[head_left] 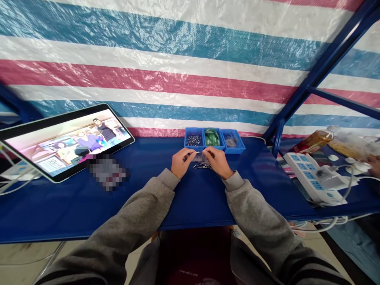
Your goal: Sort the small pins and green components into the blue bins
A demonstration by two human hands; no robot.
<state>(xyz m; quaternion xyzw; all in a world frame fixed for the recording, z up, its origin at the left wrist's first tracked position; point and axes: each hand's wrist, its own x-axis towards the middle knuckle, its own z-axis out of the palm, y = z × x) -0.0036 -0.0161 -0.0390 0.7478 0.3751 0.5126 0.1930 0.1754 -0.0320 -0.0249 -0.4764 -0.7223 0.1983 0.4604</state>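
Note:
My left hand (181, 162) and my right hand (218, 161) meet over the blue table (196, 198), fingertips pinched around a small clear plastic bag (199, 156) stretched between them. Just below the bag lie several thin metal pieces (203, 165), partly covered by my right hand. Behind my hands stand three blue bins side by side: the left bin (186, 136) holds short metal pieces, the middle bin (221, 145) holds something green in plastic, and the right bin (236, 150) holds small clear bags.
A lit tablet (68, 142) leans at the left, with a blurred item (109, 173) before it. White power strips (311, 178) and a bottle (314, 139) are at the right. Another person's hand (374, 164) shows at the right edge. A striped sheet (178, 79) hangs behind.

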